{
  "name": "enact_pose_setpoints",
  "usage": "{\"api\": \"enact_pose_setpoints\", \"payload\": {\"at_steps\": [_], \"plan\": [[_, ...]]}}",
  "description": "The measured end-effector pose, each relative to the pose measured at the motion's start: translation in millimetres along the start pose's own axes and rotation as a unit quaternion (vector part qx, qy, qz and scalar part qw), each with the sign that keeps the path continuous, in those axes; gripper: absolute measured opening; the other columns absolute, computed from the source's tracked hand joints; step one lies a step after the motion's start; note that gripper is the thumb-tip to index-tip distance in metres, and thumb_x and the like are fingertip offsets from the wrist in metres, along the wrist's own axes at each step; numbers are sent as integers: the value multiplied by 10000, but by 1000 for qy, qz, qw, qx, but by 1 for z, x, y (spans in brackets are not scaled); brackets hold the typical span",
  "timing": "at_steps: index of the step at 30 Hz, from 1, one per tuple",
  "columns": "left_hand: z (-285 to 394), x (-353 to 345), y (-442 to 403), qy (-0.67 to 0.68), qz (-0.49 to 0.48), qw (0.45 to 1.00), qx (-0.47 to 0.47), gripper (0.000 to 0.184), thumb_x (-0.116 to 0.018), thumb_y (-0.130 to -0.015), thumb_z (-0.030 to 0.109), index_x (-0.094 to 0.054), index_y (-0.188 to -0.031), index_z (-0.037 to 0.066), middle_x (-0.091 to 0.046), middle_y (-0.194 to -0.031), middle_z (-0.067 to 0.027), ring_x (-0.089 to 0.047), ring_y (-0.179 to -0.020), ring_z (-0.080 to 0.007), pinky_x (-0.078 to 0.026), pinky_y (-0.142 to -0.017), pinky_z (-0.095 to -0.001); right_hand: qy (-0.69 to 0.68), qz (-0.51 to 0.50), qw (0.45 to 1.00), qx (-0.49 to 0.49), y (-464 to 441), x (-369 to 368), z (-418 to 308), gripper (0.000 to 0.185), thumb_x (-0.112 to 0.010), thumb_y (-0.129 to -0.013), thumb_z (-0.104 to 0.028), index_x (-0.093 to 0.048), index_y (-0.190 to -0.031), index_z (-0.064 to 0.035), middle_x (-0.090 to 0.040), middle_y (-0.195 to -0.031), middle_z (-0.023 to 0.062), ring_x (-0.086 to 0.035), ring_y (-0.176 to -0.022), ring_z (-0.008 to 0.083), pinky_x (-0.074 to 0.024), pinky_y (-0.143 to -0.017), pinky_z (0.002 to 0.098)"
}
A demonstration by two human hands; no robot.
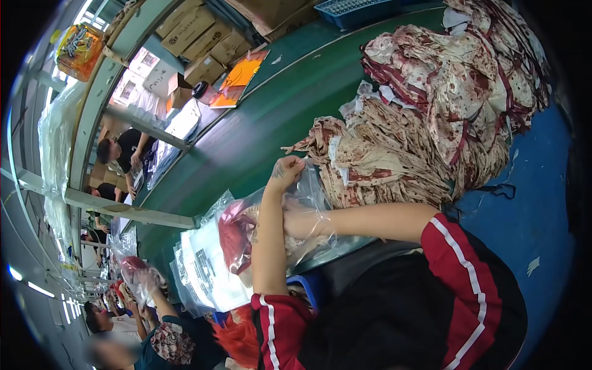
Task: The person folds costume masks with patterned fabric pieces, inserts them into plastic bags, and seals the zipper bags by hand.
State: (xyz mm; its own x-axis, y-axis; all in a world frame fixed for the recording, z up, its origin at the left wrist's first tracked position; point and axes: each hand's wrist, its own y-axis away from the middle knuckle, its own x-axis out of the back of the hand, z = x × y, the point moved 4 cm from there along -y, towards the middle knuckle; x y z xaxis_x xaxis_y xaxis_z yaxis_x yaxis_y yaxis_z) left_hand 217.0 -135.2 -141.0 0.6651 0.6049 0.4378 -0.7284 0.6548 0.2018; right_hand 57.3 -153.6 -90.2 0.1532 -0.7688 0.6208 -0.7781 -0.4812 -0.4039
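Note:
My left hand [288,172] is closed in a pinch on the rim of a clear plastic bag [314,191]. My right hand [302,223] reaches inside that bag, and its fingers are hidden behind my left forearm. A dark red and beige bundle [234,237], apparently fabric, shows in the bag to the left of my forearm. Beneath it lies a stack of flat clear bags with printed labels [206,265]. Just beyond my hands is a pile of beige, red-stained-looking cloth pieces [382,160] with white tags.
A larger heap of similar cloth [456,80] with dark red edging lies at the upper right. The green belt [265,111] runs alongside a metal frame [135,213]. Behind it are cardboard boxes [203,43] and an orange folder [243,77]. A co-worker [179,333] handles a bagged item at lower left.

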Motion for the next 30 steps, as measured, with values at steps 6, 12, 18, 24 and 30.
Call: {"api": "enact_pose_setpoints", "payload": {"at_steps": [6, 12, 18, 24, 30], "plan": [[-27, 12, 17, 112, 97, 989, -27, 149, -662, -947, 172, -672, -887, 36, -571, -675, 50, -466, -543, -43, -336, -496, -198, 7, 86, 975, 206, 26, 20, 1, 410, -567, -858, -138, -574, -1262, -70, -479, -1377, 208, -448, -1249, 430, -389, -1049, 495], [-32, 24, 18, 262, 117, 958, -18, 97, -671, -933, 127, -702, -930, 35, -615, -712, 41, -498, -559, -40, -348, -499, -188, -65, -54, 985, -151, 119, 52, -25, 135, -662, -825, -154, -642, -759, -37, -631, -911, 82, -569, -996, 313, -456, -842, 434], [-43, 23, 13, 329, 154, 931, -35, 81, -661, -934, 103, -702, -934, 34, -632, -735, 45, -487, -546, -29, -326, -482, -180, -78, 126, 981, -127, 158, 59, -43, 135, -712, -807, -109, -622, -746, -29, -594, -873, 73, -552, -906, 260, -446, -796, 362], [-41, 28, 23, 362, 154, 918, -46, 70, -663, -932, 99, -693, -933, 36, -617, -721, 53, -460, -540, -24, -323, -489, -180, -116, 150, 971, -146, 164, 59, -30, 140, -711, -810, -68, -595, -747, -22, -553, -854, 71, -526, -868, 250, -431, -786, 345], [-36, 26, 22, 352, 154, 922, -54, 65, -679, -920, 97, -697, -910, 35, -602, -700, 57, -448, -541, -25, -317, -491, -186, -92, 127, 971, -182, 166, 60, -22, 166, -701, -813, -65, -553, -753, -20, -511, -868, 87, -521, -871, 266, -438, -778, 354]]}}
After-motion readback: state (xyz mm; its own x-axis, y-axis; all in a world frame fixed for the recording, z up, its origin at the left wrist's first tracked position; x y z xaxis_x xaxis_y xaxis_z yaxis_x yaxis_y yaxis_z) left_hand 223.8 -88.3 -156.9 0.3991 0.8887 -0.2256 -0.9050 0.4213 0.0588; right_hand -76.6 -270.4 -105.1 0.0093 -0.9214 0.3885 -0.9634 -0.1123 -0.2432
